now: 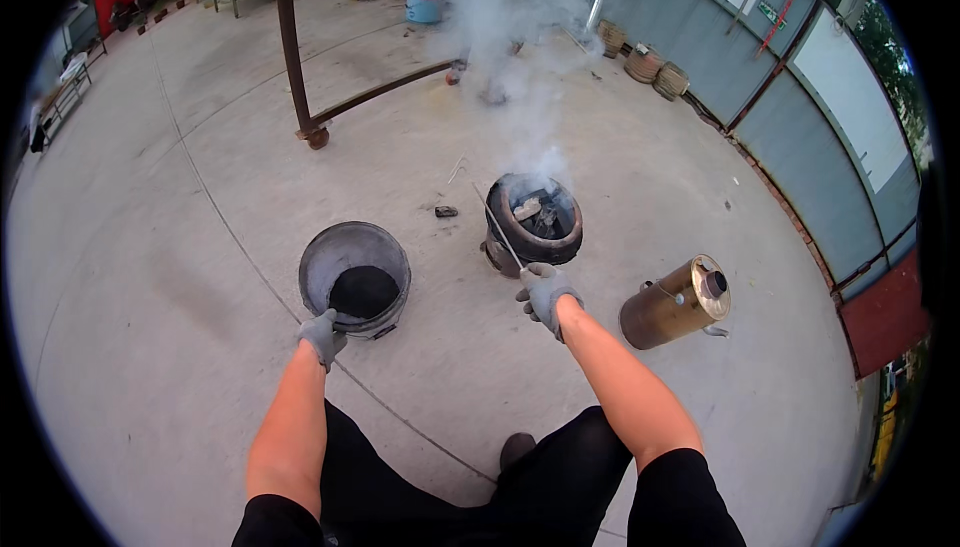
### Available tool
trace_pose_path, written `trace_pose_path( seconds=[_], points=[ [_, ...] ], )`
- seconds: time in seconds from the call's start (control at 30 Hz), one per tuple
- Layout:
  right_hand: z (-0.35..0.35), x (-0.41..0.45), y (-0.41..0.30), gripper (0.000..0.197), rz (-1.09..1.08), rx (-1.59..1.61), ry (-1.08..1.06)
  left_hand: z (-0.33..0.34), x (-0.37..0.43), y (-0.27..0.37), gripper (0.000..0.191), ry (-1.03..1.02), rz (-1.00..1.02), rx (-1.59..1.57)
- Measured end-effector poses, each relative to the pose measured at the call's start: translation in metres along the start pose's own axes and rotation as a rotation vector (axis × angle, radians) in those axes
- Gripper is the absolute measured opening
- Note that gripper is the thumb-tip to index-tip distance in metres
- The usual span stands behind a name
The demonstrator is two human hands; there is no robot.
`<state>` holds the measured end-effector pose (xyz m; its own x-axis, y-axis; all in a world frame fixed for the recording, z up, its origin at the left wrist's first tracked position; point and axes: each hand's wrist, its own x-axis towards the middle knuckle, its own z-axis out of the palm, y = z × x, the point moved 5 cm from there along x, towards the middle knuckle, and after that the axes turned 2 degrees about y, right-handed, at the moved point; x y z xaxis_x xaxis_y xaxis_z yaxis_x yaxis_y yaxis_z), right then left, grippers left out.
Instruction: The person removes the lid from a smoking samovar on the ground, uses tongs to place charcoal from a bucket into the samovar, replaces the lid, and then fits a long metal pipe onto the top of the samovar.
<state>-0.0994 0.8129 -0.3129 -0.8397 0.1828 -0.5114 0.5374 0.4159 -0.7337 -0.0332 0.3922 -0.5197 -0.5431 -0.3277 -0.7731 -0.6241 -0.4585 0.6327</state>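
Observation:
My left hand (324, 338), in a grey glove, grips the near rim of a grey bucket (315, 262) that has dark material at its bottom. A thin metal rod (498, 228) is held in my right hand (547, 297), gloved too, and slants up and left past the side of a round stove (571, 235). Inside the stove's opening lie dark fuel pieces and a pale chunk (527, 208), and smoke rises from it. To the right of the stove a brass-coloured metal kettle (664, 307) with a dark cap and a spout stands on the concrete floor.
A dark lump (446, 211) and a thin bent wire (457, 168) lie on the floor beyond the bucket. Farther off are a rusty steel frame (294, 59) on wheels, a blue and red drum (424, 3) and woven baskets (643, 64) along the metal wall (810, 119).

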Motion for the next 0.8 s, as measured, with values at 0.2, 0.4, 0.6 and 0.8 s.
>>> trace_pose_path(
  seconds=[0.2, 0.4, 0.6, 0.8],
  points=[
    [0.088, 0.089, 0.037, 0.028, 0.177, 0.181, 0.004, -0.003, 0.014, -0.008, 0.040, -0.042, -0.037, -0.020],
    [0.115, 0.094, 0.061, 0.022, 0.381, 0.806, -0.073, -0.002, -0.002, -0.003, 0.040, -0.062, -0.007, 0.003],
    [0.110, 0.114, 0.069, 0.022, 0.277, 0.357, 0.002, -0.001, -0.002, -0.001, 0.040, -0.107, -0.004, 0.003],
    [0.111, 0.119, 0.065, 0.022, 0.296, 0.399, 0.013, -0.006, 0.003, -0.001, 0.043, -0.095, -0.031, -0.007]
  ],
)
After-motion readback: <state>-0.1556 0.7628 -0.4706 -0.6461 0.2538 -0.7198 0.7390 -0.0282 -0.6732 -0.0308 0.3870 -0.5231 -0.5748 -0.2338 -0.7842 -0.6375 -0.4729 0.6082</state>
